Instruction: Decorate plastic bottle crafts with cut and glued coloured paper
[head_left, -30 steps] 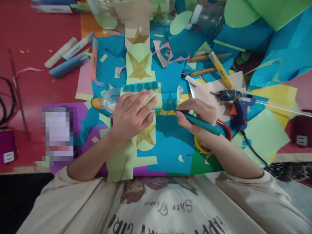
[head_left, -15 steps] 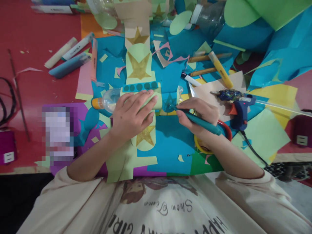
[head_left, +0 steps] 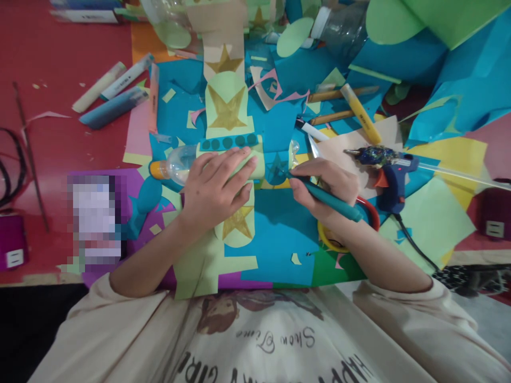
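A clear plastic bottle (head_left: 179,162) with an orange cap lies on its side, wrapped in light green paper with dark teal dots and a blue star (head_left: 277,169). My left hand (head_left: 217,186) lies over the wrapped bottle with its fingers curved round it, holding it down. My right hand (head_left: 325,189) grips a teal pen (head_left: 327,199), whose tip touches the blue star on the bottle. Light green paper wings with gold stars (head_left: 228,109) stick out above and below the bottle.
A blue hot glue gun (head_left: 389,170) with its black cord lies right of my right hand. A yellow glue stick (head_left: 361,113), markers (head_left: 115,85) and paper scraps lie on the red table (head_left: 48,127). Blue and green sheets are heaped at the back right.
My right hand has shifted the pen tip slightly up and left onto the blue star. My left hand has stayed on the bottle.
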Demonstrator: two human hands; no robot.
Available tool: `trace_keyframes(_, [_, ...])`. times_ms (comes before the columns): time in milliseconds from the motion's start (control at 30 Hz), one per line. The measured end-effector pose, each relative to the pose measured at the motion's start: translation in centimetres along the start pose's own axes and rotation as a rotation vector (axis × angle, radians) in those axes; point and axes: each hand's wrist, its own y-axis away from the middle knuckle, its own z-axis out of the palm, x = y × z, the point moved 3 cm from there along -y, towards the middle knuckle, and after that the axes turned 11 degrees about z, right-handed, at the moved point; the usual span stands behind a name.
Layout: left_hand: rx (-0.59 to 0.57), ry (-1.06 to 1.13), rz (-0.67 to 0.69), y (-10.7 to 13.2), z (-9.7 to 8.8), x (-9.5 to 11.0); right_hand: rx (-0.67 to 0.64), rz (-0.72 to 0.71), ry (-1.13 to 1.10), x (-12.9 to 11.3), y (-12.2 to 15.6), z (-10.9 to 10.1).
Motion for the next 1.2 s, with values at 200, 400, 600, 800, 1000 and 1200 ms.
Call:
trace_keyframes(200, [0.016, 0.076, -0.015, 0.0, 0.0, 0.0, 0.032, -0.008, 0.025, -0.2, -0.2, 0.0])
trace_keyframes(400, [0.093, 0.02, 0.033, -0.6, -0.5, 0.1, -0.009, -0.037, -0.005, -0.2, -0.1, 0.0])
trace_keyframes(600, [0.064, 0.05, -0.009, -0.3, -0.2, 0.0, 0.034, 0.013, 0.016, -0.1, -0.1, -0.1])
trace_keyframes(800, [0.011, 0.188, -0.055, 0.3, 0.1, -0.1, -0.034, -0.026, -0.022, -0.2, -0.1, 0.0])
trace_keyframes(1000, [0.042, 0.08, -0.001, 0.0, -0.1, 0.0, 0.04, 0.015, 0.003, 0.0, -0.1, -0.3])
trace_keyframes(1200, [0.072, 0.1, 0.001, -0.3, -0.2, 0.0, -0.054, -0.015, -0.022, 0.0, 0.0, -0.1])
